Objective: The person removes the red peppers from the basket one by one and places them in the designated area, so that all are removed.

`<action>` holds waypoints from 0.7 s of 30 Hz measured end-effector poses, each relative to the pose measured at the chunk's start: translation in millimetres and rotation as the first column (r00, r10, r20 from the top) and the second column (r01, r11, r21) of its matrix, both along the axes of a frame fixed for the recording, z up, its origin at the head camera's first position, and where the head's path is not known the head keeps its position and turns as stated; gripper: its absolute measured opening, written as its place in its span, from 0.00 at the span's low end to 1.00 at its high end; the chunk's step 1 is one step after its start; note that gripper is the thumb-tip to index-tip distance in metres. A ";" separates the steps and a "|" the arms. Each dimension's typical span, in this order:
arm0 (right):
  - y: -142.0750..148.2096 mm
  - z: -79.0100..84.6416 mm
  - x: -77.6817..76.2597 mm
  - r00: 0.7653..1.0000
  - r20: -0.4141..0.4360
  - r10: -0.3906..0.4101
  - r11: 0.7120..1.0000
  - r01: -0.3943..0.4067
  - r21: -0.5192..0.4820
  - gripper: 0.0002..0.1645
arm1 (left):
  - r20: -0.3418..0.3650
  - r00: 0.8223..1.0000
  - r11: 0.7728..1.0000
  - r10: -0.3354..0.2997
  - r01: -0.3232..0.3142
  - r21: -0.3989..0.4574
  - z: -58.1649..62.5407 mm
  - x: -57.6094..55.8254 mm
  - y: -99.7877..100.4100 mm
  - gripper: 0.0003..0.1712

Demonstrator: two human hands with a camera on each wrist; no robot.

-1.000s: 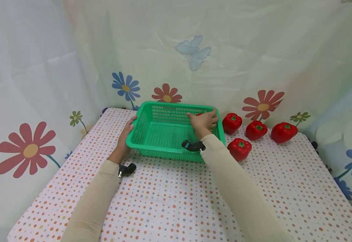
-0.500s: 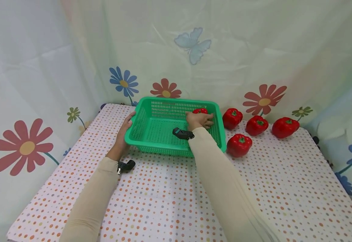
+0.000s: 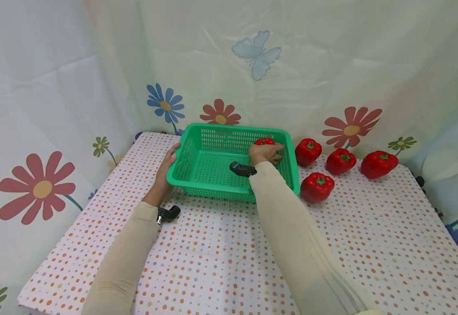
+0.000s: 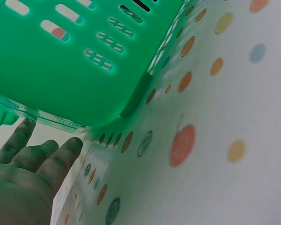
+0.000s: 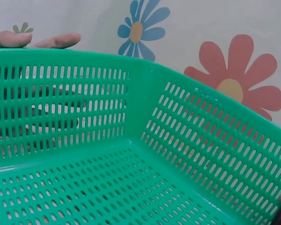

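My left hand (image 3: 166, 170) rests along the left side of the green plastic basket (image 3: 232, 192). In the left wrist view its fingers (image 4: 61, 159) are stretched out beside the basket wall, and two fingertips (image 5: 61, 41) show at the rim in the right wrist view. Inside the basket's right end, my right hand (image 3: 266, 154) grips a red bell pepper (image 3: 264, 141). The pepper's top shows behind the knuckles; the hand hides the rest. At the right wrist view's lower corner, only a sliver of red and a dark fingertip appear.
Several red bell peppers stand right of the basket; one (image 3: 317, 187) is close to its front right corner and another (image 3: 308, 152) near its right wall. The dotted tablecloth (image 3: 205, 253) covers the table. A flowered curtain (image 3: 291, 96) hangs behind.
My right hand has gone from spread fingers above the basket's right end down to the pepper, with its fingers now curled. The left hand stays at the basket's left side.
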State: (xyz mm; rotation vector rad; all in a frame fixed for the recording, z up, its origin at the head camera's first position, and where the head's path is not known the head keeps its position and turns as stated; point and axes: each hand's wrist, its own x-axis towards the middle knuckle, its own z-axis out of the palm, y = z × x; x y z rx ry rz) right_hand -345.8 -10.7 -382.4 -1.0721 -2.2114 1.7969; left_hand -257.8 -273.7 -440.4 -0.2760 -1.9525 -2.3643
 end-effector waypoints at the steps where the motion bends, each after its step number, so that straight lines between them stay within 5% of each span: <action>1: 0.2 0.9 0.4 1.000 -0.002 0.000 1.000 0.000 0.003 0.43 | -0.002 1.000 1.000 0.001 -0.001 -0.006 -0.9 -1.4 0.0 0.30; 12: 1.5 10.6 7.4 1.000 -0.018 0.005 0.999 -0.004 0.048 0.41 | -0.034 0.999 0.999 -0.006 0.007 0.038 -3.0 -6.3 2.3 0.30; 21: 11.4 21.9 10.1 0.983 -0.098 0.155 0.987 -0.150 0.056 0.44 | -0.011 1.000 0.999 0.006 -0.006 0.051 -2.2 -3.8 0.1 0.30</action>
